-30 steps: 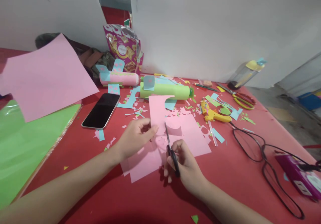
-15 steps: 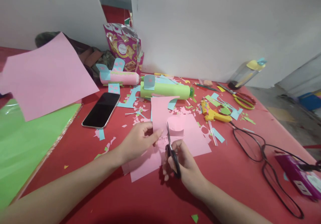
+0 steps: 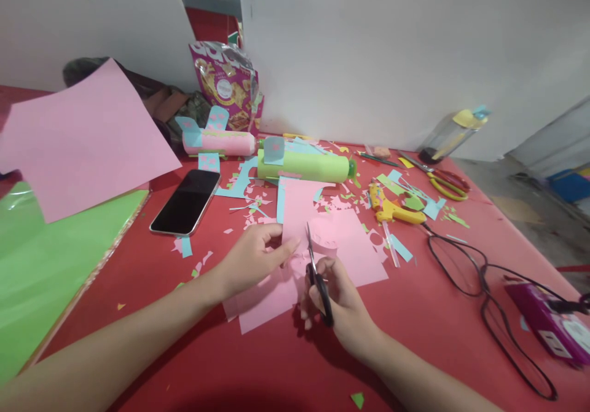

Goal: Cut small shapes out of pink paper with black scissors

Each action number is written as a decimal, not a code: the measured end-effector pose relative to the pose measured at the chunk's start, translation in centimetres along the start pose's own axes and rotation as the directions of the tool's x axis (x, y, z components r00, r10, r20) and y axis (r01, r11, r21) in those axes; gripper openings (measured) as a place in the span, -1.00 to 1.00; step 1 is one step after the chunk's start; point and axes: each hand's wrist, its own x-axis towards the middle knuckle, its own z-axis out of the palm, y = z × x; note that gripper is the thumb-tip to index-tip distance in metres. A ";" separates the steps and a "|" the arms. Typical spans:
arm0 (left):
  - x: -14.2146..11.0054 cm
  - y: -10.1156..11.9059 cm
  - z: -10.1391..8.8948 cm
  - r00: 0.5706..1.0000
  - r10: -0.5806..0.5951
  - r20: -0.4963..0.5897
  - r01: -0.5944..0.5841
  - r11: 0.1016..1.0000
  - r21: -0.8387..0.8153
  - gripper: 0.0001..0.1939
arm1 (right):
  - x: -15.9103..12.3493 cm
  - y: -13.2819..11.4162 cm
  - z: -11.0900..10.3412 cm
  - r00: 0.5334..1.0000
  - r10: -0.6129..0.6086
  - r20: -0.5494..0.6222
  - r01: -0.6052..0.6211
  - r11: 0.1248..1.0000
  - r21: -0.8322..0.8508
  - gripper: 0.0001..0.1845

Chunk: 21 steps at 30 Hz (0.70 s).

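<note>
My left hand (image 3: 260, 255) pinches the edge of a strip of pink paper (image 3: 297, 206) between thumb and fingers, holding it above the table. Closed around the black handles of a pair of scissors (image 3: 318, 283) is my right hand (image 3: 338, 304). The blades point away from me and lie against the paper's right side, where a curved piece hangs. Beneath both hands, more pink sheets (image 3: 364, 258) lie on the red table. Just beyond the paper rests a light green tube (image 3: 316, 165) with a blue tab, and left of it a pink tube (image 3: 221, 144) with blue tabs.
A phone (image 3: 187, 203) lies at left, near a green plastic-wrapped pack (image 3: 59, 277) and a large pink sheet (image 3: 87, 144). At right are a yellow glue gun (image 3: 391, 209) with its cable, more scissors (image 3: 445, 181), a bottle (image 3: 452, 135) and a purple box (image 3: 548, 323). Paper scraps surround these.
The pink paper strip has shifted slightly to the right and turned a little, and its curved piece hangs lower. Both hands stay nearly in place, still holding paper and scissors.
</note>
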 end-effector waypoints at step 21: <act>0.3 -0.9 -0.2 0.989 0.005 -0.148 -0.013 0.998 -0.057 -0.72 | 0.2 0.1 0.2 0.998 0.056 -0.039 -0.055 0.998 0.015 -0.59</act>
